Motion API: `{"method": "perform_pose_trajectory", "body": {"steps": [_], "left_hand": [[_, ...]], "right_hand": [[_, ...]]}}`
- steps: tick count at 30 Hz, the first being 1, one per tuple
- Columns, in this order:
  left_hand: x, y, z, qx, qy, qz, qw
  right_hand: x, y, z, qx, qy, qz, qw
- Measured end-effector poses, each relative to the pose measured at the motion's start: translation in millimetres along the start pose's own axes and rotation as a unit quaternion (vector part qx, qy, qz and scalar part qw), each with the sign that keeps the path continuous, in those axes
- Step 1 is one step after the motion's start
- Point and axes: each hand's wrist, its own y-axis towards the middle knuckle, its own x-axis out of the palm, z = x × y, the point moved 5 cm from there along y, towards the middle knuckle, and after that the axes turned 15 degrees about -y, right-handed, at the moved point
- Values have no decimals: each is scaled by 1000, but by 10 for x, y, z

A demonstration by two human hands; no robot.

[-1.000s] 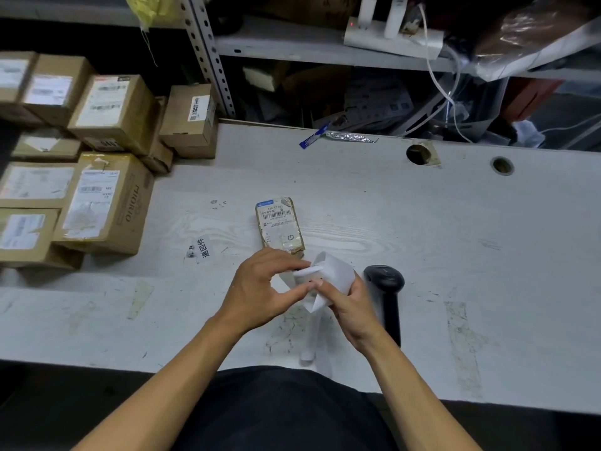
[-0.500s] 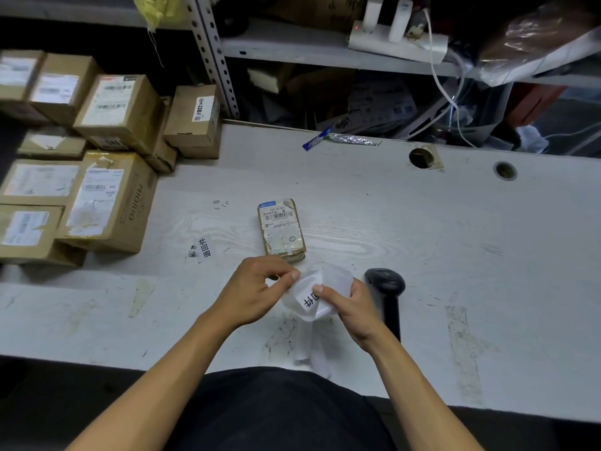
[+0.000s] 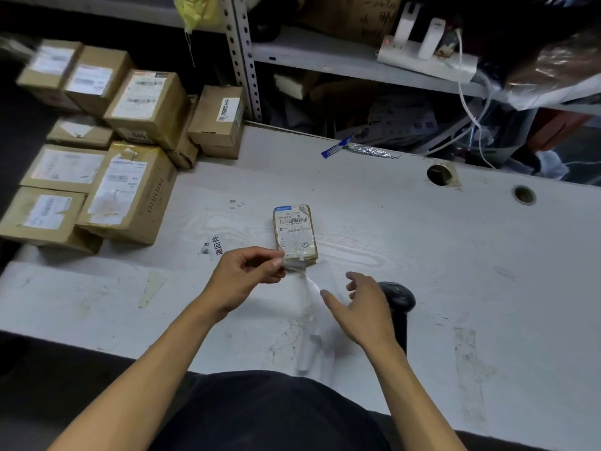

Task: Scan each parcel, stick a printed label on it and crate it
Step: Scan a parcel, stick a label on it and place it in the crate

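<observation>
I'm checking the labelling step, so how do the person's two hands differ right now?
The left hand pinches a peeled label between thumb and fingertips at the small parcel's near end; the right hand holds nothing, with fingers spread. The left hand is beside the parcel; the right hand is nearer the black scanner. Both are over the white table.

The right hand (image 3: 364,307) covers part of the black scanner (image 3: 397,301). The label (image 3: 294,265) in the left hand (image 3: 242,278) is a blur (its print cannot be read). The far-left boxes (image 3: 48,70) look smeared.
</observation>
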Motion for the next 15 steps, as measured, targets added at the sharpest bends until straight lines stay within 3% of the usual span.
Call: {"method": "perform_pose_trajectory", "body": {"steps": [2,5,7,10,15], "left_hand": [[19,-16,-30,-12,-16,-17,1000],[65,-25,-65,-23,2,-65,998],[93,-17,-65,-20,32,-100,994],[91,19,-38,-31,42,-123,991],[97,112,-161,-79,-18,-16,997]], "right_hand": [[-117,44,-157,-10,172,13,985],[-34,180,-444,-27,357,-144,923],[18,237,-573,-46,366,-207,906],[54,293,-657,-79,348,-209,910],[98,353,-644,-20,421,-130,897]]}}
